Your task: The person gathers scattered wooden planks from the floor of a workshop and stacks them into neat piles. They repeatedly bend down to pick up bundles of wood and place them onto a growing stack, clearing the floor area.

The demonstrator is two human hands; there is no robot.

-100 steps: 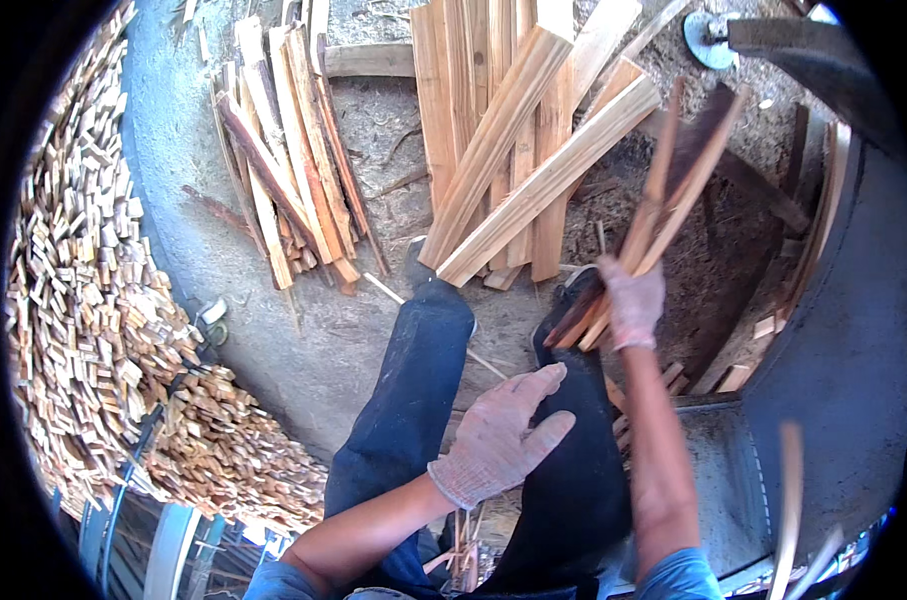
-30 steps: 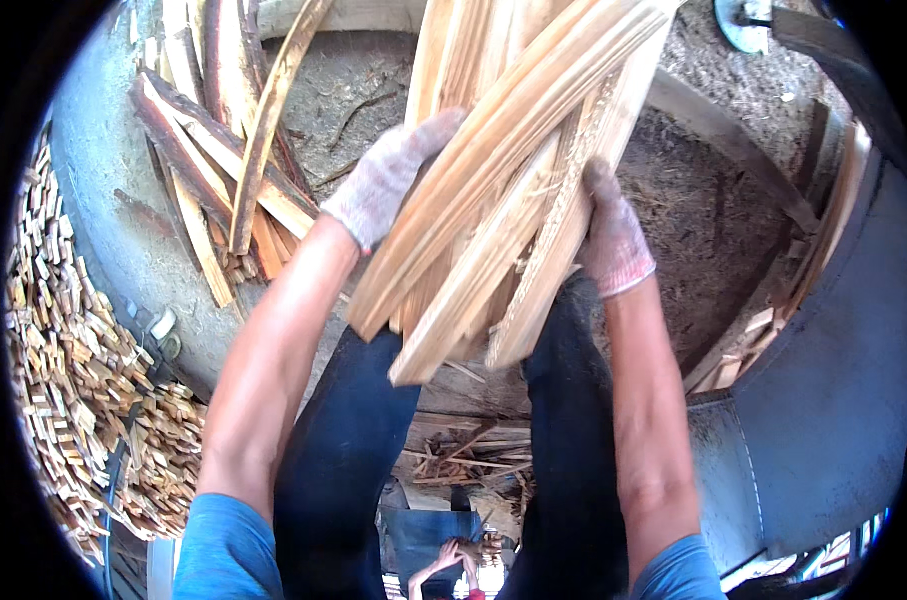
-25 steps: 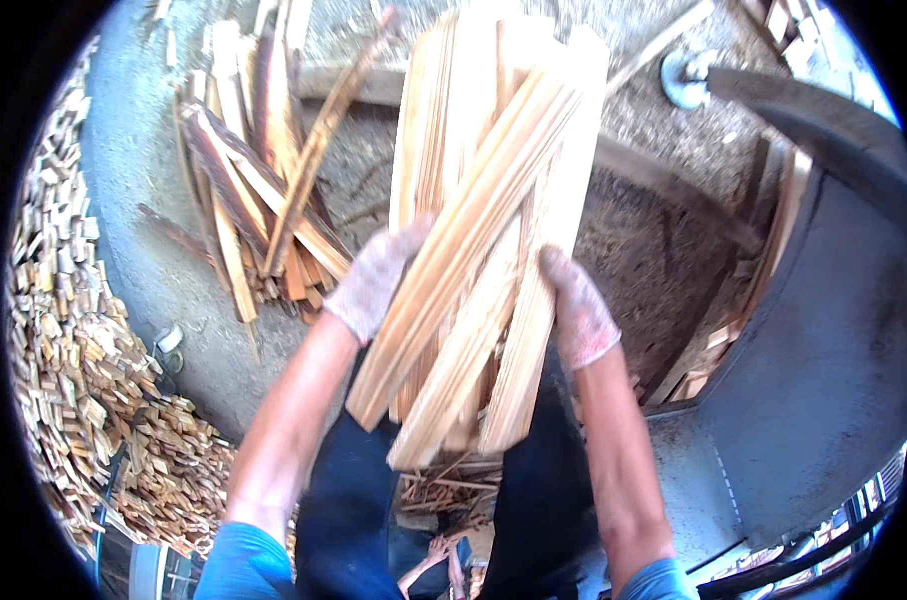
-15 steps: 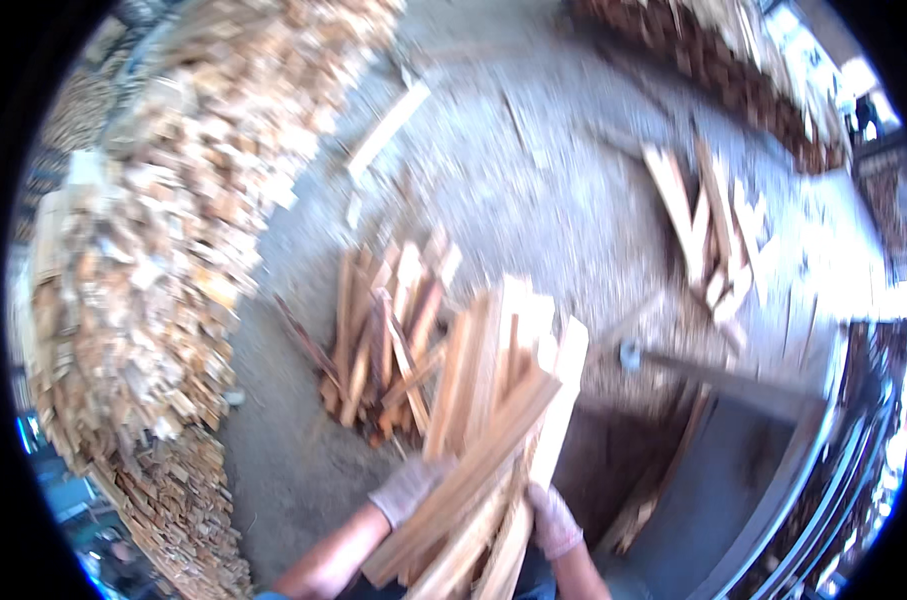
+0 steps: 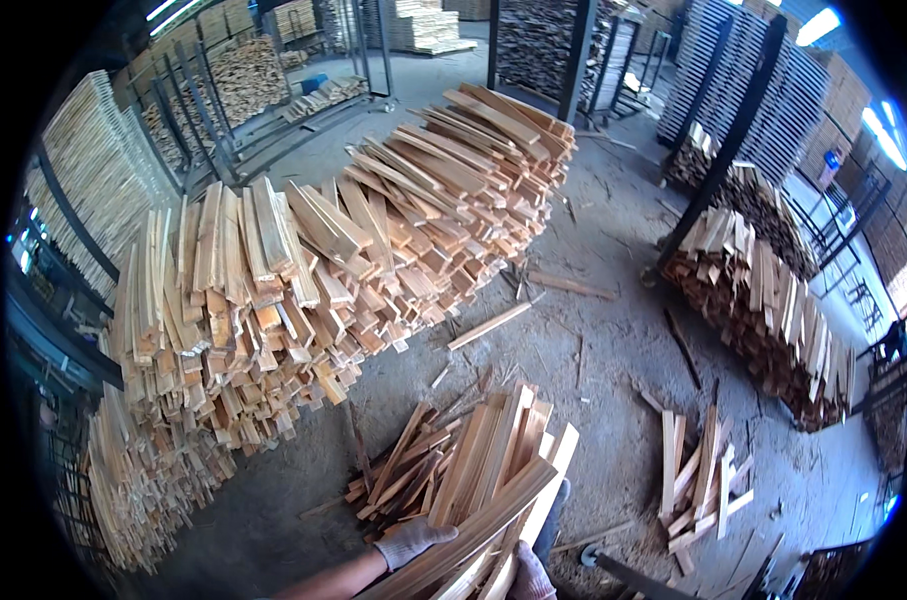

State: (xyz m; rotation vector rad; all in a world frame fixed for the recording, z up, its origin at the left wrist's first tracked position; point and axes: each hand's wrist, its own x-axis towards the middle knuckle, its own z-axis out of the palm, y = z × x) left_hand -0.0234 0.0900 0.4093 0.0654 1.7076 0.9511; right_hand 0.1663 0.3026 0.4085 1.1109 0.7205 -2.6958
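Between my gloved hands is an armful of long, pale wooden strips (image 5: 493, 470), tilted, with their far ends fanned slightly apart. My left hand (image 5: 413, 541) is closed against the left side of the bundle. At its right side, near the lower edge, my right hand (image 5: 530, 575) grips the strips; part of that hand is hidden. One wider strip lies slantwise over the others. Just beyond my left hand, a loose heap of darker wood offcuts (image 5: 403, 470) lies on the floor, partly covered by the bundle.
A long, high stack of wooden strips (image 5: 303, 260) curves along the left and ahead. Another stack (image 5: 763, 300) stands at the right beside a dark metal post (image 5: 723, 140). A small scrap heap (image 5: 703, 480) and a metal bar (image 5: 633, 578) lie to the right; single strips (image 5: 493, 322) litter the floor.
The view has swung upward, bringing the far stacks and racks into sight. Both hands keep hold of the bundle, which now appears lower in the picture. The metal frame at lower right has mostly left view.
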